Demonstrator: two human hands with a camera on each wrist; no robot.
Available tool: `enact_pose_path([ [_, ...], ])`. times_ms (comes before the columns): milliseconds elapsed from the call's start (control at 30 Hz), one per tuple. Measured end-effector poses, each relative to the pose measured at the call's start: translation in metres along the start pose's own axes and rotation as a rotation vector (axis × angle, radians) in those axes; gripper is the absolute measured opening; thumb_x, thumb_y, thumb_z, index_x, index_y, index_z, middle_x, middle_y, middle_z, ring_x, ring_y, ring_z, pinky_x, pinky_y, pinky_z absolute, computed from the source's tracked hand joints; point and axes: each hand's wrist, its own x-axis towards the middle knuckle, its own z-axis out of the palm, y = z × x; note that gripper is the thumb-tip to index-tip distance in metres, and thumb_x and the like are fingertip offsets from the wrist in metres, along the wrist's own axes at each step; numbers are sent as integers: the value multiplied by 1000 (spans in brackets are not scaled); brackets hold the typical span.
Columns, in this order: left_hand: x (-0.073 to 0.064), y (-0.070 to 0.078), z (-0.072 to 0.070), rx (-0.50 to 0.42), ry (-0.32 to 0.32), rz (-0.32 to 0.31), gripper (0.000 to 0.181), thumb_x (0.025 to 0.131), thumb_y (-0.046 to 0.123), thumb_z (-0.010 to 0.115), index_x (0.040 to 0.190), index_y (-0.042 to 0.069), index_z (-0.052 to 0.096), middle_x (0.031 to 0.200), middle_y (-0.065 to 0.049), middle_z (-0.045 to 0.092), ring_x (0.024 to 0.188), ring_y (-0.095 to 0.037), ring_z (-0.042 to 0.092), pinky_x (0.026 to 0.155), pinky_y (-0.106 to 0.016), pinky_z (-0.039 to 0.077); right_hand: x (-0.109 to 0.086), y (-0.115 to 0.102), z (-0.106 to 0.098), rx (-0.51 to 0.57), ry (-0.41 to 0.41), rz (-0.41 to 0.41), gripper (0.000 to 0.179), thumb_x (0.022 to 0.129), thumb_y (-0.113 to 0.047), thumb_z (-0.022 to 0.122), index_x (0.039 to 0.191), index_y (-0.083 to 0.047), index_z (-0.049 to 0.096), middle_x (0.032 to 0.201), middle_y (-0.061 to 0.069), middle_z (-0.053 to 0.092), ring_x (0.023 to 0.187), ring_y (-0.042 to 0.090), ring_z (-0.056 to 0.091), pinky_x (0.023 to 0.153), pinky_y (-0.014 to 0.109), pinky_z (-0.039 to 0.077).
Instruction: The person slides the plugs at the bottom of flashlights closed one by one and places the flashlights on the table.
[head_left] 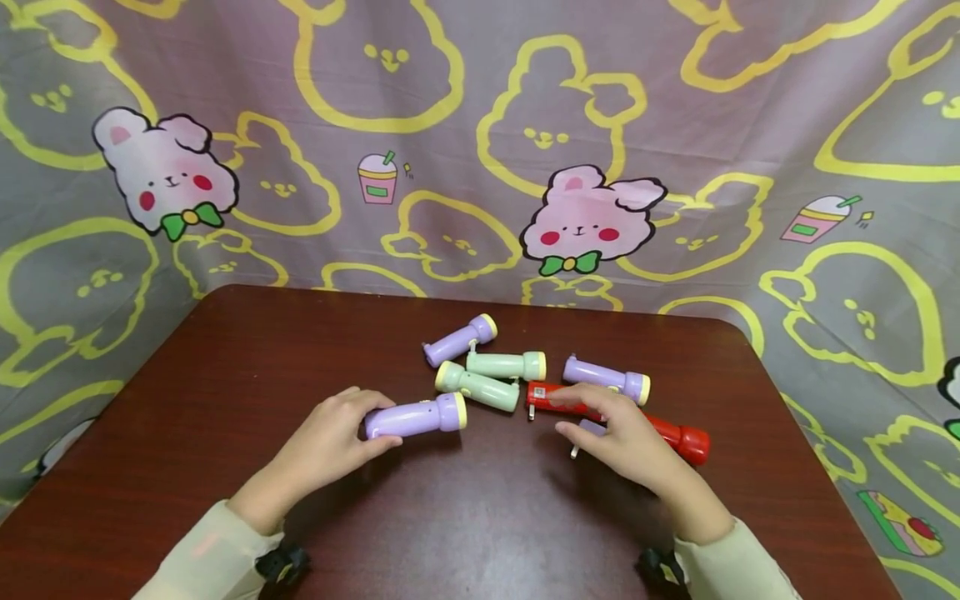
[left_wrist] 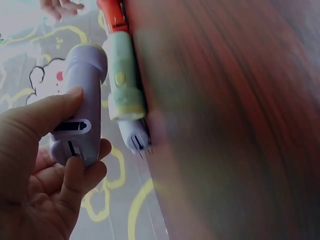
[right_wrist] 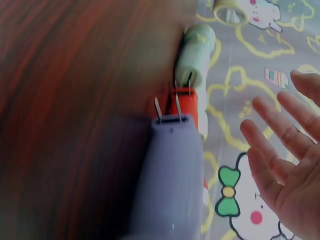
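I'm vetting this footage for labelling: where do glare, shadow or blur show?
Head: pale glare on the near tabletop, soft shadow below the right hand. Left wrist: tabletop smeared, the held purple flashlight clearer. Right wrist: tabletop blurred, dark shadow beside the foreground purple flashlight.

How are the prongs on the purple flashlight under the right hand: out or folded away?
Out: the right wrist view shows two metal prongs jutting from the end of the purple flashlight.

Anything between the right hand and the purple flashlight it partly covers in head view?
Nothing visible. Right wrist view shows open space between the right hand and the purple flashlight; a red flashlight lies past its pronged end.
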Motion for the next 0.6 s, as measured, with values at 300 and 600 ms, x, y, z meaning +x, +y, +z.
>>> enact_pose_path([
  [300, -6, -23, -10, 41, 65, -103, 34, 74, 25, 88, 100, 9, 72, 91, -6, 72, 76, -16, 59, 66, -35, 46, -15, 12, -18, -78, 55, 48, 36, 80, -3, 80, 115, -9, 71, 112, 1, 73, 101, 17, 66, 85, 32, 56],
  [600, -12, -40, -15, 56, 109, -220, 38, 75, 24, 87, 101, 2, 71, 90, -13, 72, 73, -22, 60, 65, -39, 47, -34, 20, -31, -116, 75, 128, 34, 81, -5, 79, 113, -10, 71, 109, -1, 74, 100, 17, 68, 87, 27, 56],
])
